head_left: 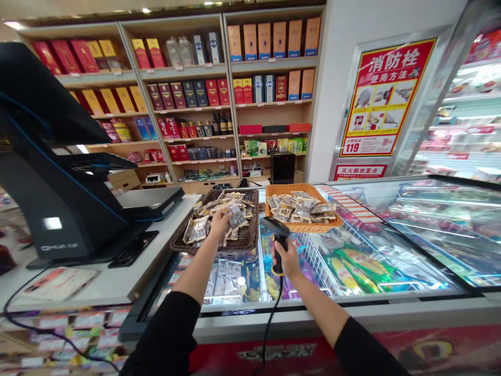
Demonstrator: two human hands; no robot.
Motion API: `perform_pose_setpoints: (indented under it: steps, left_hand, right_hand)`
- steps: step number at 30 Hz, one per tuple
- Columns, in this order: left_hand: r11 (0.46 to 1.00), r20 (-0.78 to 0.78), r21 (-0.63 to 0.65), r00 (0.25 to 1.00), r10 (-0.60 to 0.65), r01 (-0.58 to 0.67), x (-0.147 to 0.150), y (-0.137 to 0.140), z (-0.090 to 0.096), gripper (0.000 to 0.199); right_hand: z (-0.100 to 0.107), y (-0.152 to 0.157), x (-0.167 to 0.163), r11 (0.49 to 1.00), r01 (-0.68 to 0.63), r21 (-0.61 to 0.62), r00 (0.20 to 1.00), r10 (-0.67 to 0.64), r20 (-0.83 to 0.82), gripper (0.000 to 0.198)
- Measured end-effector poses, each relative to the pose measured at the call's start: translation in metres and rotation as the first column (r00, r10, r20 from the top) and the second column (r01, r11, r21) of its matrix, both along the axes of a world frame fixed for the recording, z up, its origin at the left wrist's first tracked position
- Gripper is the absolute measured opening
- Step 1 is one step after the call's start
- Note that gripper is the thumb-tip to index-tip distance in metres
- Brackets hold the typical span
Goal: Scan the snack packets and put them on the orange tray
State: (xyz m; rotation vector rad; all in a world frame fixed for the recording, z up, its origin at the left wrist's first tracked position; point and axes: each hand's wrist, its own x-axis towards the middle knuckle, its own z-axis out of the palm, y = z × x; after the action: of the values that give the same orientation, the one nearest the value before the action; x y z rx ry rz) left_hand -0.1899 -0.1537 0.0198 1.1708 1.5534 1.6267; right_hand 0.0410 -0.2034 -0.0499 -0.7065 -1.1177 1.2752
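My right hand is wrapped round the handle of a black barcode scanner, held above the freezer glass with its cable hanging down. My left hand reaches over a dark brown wicker basket and pinches a small clear snack packet. Several similar packets lie heaped in that basket. Beyond the scanner, a light orange wicker basket holds more packets of the same look.
Both baskets stand on a glass-topped chest freezer with bagged frozen goods inside. To the left, a counter bears a black checkout terminal, a scale and a phone. Shelves of boxed goods line the back wall.
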Motion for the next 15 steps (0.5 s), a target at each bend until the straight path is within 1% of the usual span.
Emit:
perform_pose_setpoints:
  steps: [2, 4, 5, 7, 9, 11, 12, 13, 15]
  left_hand:
    - [0.997, 0.029, 0.079, 0.999, -0.021, 0.019, 0.008, 0.007, 0.008, 0.047]
    - [0.988, 0.031, 0.156, 0.999, -0.023, 0.018, 0.026, 0.02, 0.016, 0.045]
    - [0.985, 0.016, 0.174, 1.0, -0.022, 0.019, 0.039, 0.029, 0.019, 0.043]
    - [0.988, -0.068, 0.15, 0.997, -0.02, 0.03, 0.071, 0.049, 0.023, 0.04]
    - [0.996, -0.216, 0.08, 0.976, -0.025, 0.043, 0.105, 0.067, 0.022, 0.044]
    - [0.999, -0.382, 0.032, 0.924, -0.027, 0.042, 0.131, 0.08, 0.019, 0.053]
    - [0.999, -0.459, 0.02, 0.888, -0.034, 0.049, 0.138, 0.083, 0.018, 0.054]
    - [0.998, -0.531, 0.015, 0.846, -0.045, 0.062, 0.141, 0.084, 0.017, 0.051]
    - [0.996, -0.66, -0.014, 0.747, -0.076, 0.089, 0.13, 0.081, 0.02, 0.038]
  right_hand:
    - [0.001, 0.009, 0.004, 0.988, 0.145, -0.053, 0.973, -0.152, -0.175, 0.037]
    - [0.003, 0.019, 0.008, 0.953, 0.283, -0.107, 0.907, -0.302, -0.294, 0.039]
    - [0.004, 0.023, 0.01, 0.935, 0.328, -0.132, 0.874, -0.354, -0.333, 0.04]
    - [0.006, 0.029, 0.013, 0.908, 0.38, -0.179, 0.822, -0.42, -0.385, 0.041]
    - [0.007, 0.031, 0.015, 0.889, 0.405, -0.212, 0.794, -0.458, -0.399, 0.041]
    - [0.007, 0.031, 0.017, 0.878, 0.423, -0.223, 0.788, -0.478, -0.388, 0.04]
    - [0.006, 0.031, 0.018, 0.877, 0.429, -0.216, 0.792, -0.48, -0.377, 0.04]
    - [0.005, 0.03, 0.018, 0.881, 0.429, -0.198, 0.802, -0.473, -0.366, 0.039]
    - [0.003, 0.028, 0.017, 0.901, 0.41, -0.144, 0.833, -0.434, -0.342, 0.038]
